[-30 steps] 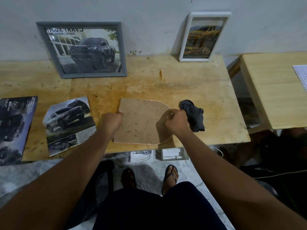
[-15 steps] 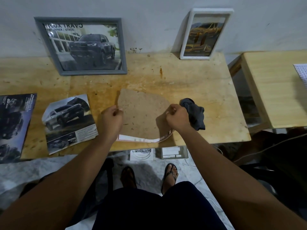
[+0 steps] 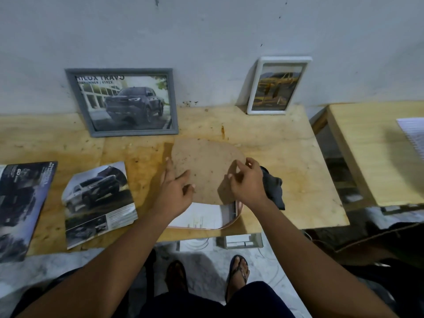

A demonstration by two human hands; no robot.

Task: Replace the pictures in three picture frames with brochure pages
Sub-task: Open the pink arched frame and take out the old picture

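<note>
A brown backing board (image 3: 206,171) with one rounded end is tilted up off a thin arch-shaped frame (image 3: 230,222) lying face down at the table's front edge. White paper (image 3: 199,216) shows inside that frame. My left hand (image 3: 174,191) grips the board's left edge, thumb on top. My right hand (image 3: 247,182) pinches its right edge. A grey frame (image 3: 80,106) holding a truck picture and a white frame (image 3: 252,88) holding a yellow picture lean on the wall. A loose brochure page (image 3: 96,203) and a dark brochure (image 3: 20,207) lie at the left.
A dark cloth (image 3: 274,189) lies just right of my right hand. The wooden table (image 3: 286,157) ends close on the right, with a gap before a second table (image 3: 371,157) bearing a white sheet (image 3: 413,134). My sandalled feet and small boxes (image 3: 238,241) are below.
The backing board has been lifted off the arch frame and moved away from me, uncovering the white paper inside. Both hands moved forward with it.
</note>
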